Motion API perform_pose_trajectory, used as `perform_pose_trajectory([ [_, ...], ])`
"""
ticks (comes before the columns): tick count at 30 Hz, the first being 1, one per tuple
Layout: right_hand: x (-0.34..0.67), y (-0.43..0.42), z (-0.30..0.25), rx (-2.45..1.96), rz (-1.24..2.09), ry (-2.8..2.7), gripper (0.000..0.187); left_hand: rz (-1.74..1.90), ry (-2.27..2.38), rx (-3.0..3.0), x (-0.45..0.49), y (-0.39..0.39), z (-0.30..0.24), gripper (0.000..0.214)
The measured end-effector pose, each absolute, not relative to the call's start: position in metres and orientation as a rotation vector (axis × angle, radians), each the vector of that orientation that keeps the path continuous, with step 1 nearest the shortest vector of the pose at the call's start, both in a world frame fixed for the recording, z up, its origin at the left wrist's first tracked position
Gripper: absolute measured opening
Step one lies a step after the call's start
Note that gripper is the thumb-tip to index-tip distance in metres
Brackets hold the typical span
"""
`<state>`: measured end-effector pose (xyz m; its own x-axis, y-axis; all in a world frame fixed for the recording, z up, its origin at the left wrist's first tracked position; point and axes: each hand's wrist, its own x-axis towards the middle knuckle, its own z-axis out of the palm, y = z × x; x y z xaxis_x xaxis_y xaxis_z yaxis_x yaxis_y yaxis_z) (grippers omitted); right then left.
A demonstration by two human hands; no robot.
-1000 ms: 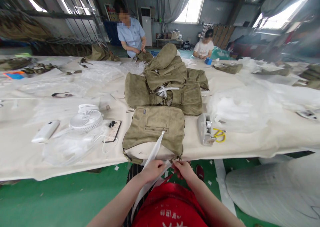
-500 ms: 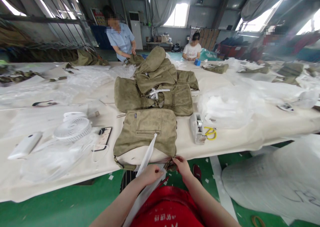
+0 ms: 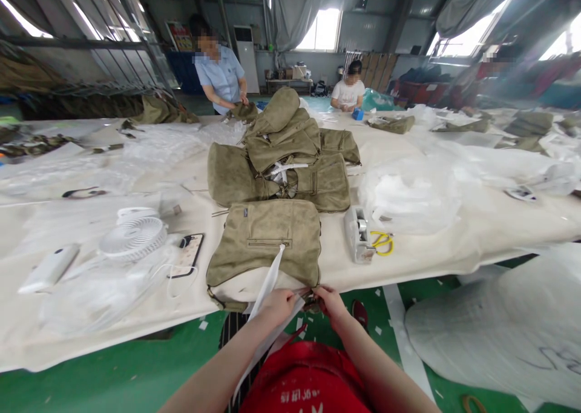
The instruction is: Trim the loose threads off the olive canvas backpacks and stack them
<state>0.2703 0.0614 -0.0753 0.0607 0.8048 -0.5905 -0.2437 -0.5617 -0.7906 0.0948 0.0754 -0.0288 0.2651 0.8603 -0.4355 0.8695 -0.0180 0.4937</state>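
Note:
An olive-green bag (image 3: 272, 224) lies flat at the near edge of the table, its zipped pocket facing up. From the zipper pull a white strip (image 3: 269, 280) runs down past my left hand (image 3: 279, 305), which is closed over a white strip close to the bag's lower right corner. My right hand (image 3: 331, 303) pinches the bag's strap (image 3: 313, 298) at that same corner. The two hands are close together, fingertips almost meeting. The strap's end hangs over the table edge, partly hidden by my fingers.
More olive bags (image 3: 281, 140) are heaped just behind. A tape dispenser (image 3: 359, 234) and yellow-handled scissors (image 3: 382, 243) lie to the right. On the left are a white fan (image 3: 134, 237) and a phone (image 3: 187, 255). Two people (image 3: 222, 74) stand or sit across the table.
My left hand has moved slightly up and right, closer to my right hand at the bag's corner. The right hand stays at the strap.

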Motion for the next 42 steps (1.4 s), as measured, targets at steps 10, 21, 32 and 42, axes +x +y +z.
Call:
perform_pose_trajectory([
  [10, 0.275, 0.061, -0.079, -1.431, 1.636, -0.624, 0.026, -0.127, 1.602, 1.914, 0.127, 0.092, -0.025, 0.038],
  [21, 0.278, 0.064, -0.077, -1.538, 1.585, -0.711, 0.027, -0.058, 1.704, 1.896, 0.139, 0.090, -0.036, 0.038],
  [32, 0.278, 0.060, -0.070, -1.443, 1.703, -0.662, 0.035, 0.120, 1.583, 1.623, 0.129, 0.096, -0.052, 0.042],
  [42, 0.272, 0.058, -0.075, -1.450, 1.610, -0.531, 0.036, 0.299, 1.512, 1.340, 0.124, 0.088, -0.044, 0.029],
])
